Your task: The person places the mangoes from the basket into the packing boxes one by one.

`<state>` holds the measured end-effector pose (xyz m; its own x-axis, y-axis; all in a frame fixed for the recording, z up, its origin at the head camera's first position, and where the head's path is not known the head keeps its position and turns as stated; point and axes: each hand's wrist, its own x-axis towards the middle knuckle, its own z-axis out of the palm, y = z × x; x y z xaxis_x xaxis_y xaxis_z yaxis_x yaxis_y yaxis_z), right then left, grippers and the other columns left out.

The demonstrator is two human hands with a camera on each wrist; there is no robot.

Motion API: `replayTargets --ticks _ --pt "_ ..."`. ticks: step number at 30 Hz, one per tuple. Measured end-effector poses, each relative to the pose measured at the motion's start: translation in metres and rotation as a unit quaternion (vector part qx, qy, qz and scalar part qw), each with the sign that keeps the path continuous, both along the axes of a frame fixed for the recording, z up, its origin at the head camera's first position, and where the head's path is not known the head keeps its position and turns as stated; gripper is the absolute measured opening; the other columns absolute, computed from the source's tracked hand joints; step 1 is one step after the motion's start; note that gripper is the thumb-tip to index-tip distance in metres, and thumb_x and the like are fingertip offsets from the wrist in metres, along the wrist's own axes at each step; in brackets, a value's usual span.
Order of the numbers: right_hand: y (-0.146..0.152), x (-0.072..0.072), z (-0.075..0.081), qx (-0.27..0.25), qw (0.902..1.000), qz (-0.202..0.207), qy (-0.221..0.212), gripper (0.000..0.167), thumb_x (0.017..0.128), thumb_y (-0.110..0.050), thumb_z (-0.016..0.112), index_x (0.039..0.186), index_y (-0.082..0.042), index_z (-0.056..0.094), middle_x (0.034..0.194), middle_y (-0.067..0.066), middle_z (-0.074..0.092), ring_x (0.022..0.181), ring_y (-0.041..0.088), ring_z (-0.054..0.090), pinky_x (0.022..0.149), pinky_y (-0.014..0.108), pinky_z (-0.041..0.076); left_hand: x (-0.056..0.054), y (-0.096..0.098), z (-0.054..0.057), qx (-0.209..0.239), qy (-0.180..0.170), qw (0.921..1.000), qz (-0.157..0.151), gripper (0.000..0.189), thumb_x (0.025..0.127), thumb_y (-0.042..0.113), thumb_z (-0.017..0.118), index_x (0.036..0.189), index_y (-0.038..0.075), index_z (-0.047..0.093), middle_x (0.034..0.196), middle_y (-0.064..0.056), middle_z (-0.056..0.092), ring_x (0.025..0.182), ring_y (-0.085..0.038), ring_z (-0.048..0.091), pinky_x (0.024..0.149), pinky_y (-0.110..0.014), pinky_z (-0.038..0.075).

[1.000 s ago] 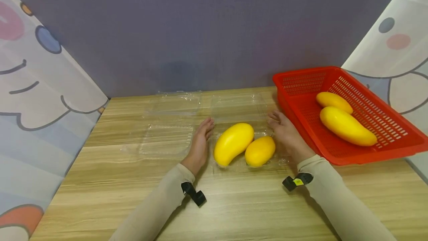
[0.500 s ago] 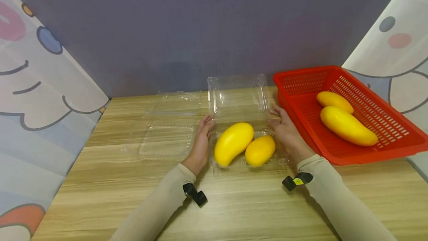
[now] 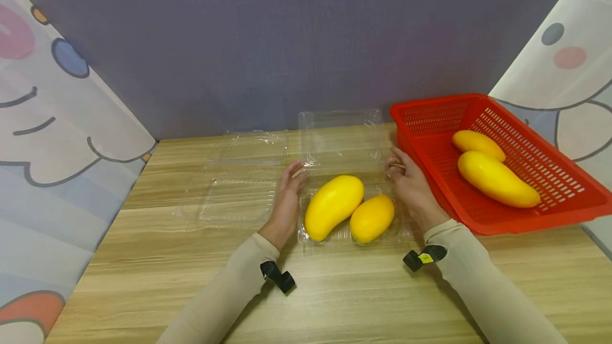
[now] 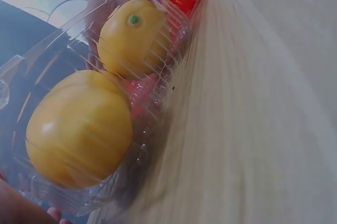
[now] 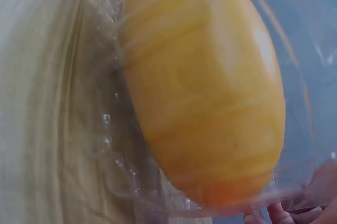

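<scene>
A clear plastic clamshell container (image 3: pixel 334 237) holds two yellow mangoes, a long curved mango (image 3: pixel 333 207) and a smaller mango (image 3: pixel 373 218). Its see-through lid (image 3: pixel 341 139) stands raised behind the base. At the container's left side, my left hand (image 3: pixel 286 203) grips the wall near the hinge. My right hand (image 3: pixel 412 187) grips the opposite side, its fingers bent at the far right corner. In the left wrist view, both mangoes show through the ribbed plastic. Close up in the right wrist view, one mango (image 5: pixel 205 87) lies behind the container wall, with fingertips (image 5: pixel 279 213) below the rim.
Another clear clamshell container (image 3: pixel 239 200) lies opened on the wooden table (image 3: pixel 306 301) to the left. A red basket (image 3: pixel 430 185) stands at the right, with two more mangoes (image 3: pixel 497 179) inside. A grey partition (image 3: pixel 287 41) rises behind the table.
The container's lid has risen from lying flat to standing up at the back. Both hands have shifted slightly at the sides, their fingers bending more. The mangoes moved slightly with the base.
</scene>
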<state>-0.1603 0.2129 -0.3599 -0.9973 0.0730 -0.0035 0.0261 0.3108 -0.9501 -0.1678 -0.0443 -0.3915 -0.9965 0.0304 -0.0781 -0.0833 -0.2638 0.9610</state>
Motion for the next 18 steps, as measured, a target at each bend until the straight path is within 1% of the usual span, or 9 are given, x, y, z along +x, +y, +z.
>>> replayTargets --ticks 3,5,7,10,12,15,18 --pt "-0.0003 -0.0004 0.0003 -0.005 0.9999 -0.01 0.005 0.056 0.103 0.0 0.034 0.158 -0.006 0.024 0.127 0.014 0.047 0.108 0.016 0.048 0.087 0.014 0.046 -0.0006 -0.0003 -0.002 -0.004 0.009 0.9999 0.003 0.045 0.103 0.014 0.047 0.146 0.006 0.038 0.153 -0.012 0.038 0.139 -0.033 0.041 0.121 -0.049 0.024" --pt "-0.0006 -0.0008 0.0004 -0.016 0.9998 -0.013 0.008 0.057 0.102 0.003 0.036 0.157 -0.005 0.026 0.122 0.012 0.048 0.105 0.014 0.049 0.085 0.011 0.046 -0.0011 -0.0007 -0.0036 -0.005 0.013 0.9999 0.002 0.041 0.104 0.012 0.045 0.144 0.007 0.039 0.152 -0.012 0.038 0.139 -0.032 0.04 0.12 -0.049 0.025" --pt "-0.0005 -0.0016 0.0001 -0.026 0.9995 -0.011 0.013 0.057 0.1 0.006 0.038 0.156 -0.003 0.027 0.12 0.011 0.047 0.106 0.014 0.049 0.085 0.01 0.047 -0.0008 -0.0009 -0.0039 -0.005 0.016 0.9999 0.003 0.038 0.104 0.009 0.043 0.143 0.009 0.04 0.152 -0.011 0.04 0.139 -0.03 0.041 0.12 -0.048 0.025" --pt "-0.0003 -0.0033 -0.0014 -0.04 0.9989 -0.003 0.025 0.057 0.098 0.011 0.039 0.153 0.003 0.028 0.126 0.017 0.045 0.115 0.019 0.049 0.087 0.009 0.048 -0.001 -0.0009 -0.0042 -0.004 0.024 0.9997 0.006 0.038 0.104 0.005 0.04 0.142 0.011 0.04 0.151 -0.009 0.041 0.138 -0.029 0.042 0.12 -0.047 0.027" --pt "-0.0006 -0.0038 -0.0019 -0.048 0.9983 -0.001 0.031 0.056 0.096 0.012 0.04 0.151 0.005 0.029 0.133 0.022 0.042 0.121 0.024 0.047 0.088 0.007 0.046 -0.001 -0.0006 -0.0038 -0.002 0.032 0.9994 0.01 0.04 0.103 0.002 0.041 0.143 0.011 0.039 0.151 -0.009 0.041 0.139 -0.029 0.042 0.12 -0.045 0.028" --pt "-0.0012 -0.0031 -0.0007 -0.053 0.998 -0.007 0.033 0.056 0.096 0.01 0.043 0.15 0.005 0.029 0.144 0.025 0.038 0.13 0.03 0.043 0.089 0.006 0.043 -0.0006 -0.0004 -0.0033 -0.008 0.048 0.9987 0.012 0.043 0.103 0.002 0.043 0.145 0.009 0.037 0.152 -0.009 0.04 0.14 -0.028 0.039 0.12 -0.045 0.029" --pt "-0.0021 -0.0016 0.0034 -0.046 0.998 -0.023 0.037 0.057 0.095 0.005 0.047 0.15 0.003 0.031 0.149 0.024 0.039 0.134 0.032 0.043 0.094 0.01 0.041 0.0009 0.0 -0.0006 -0.022 0.059 0.9979 0.015 0.047 0.101 0.005 0.046 0.147 0.01 0.037 0.154 -0.009 0.039 0.143 -0.027 0.036 0.12 -0.046 0.029"
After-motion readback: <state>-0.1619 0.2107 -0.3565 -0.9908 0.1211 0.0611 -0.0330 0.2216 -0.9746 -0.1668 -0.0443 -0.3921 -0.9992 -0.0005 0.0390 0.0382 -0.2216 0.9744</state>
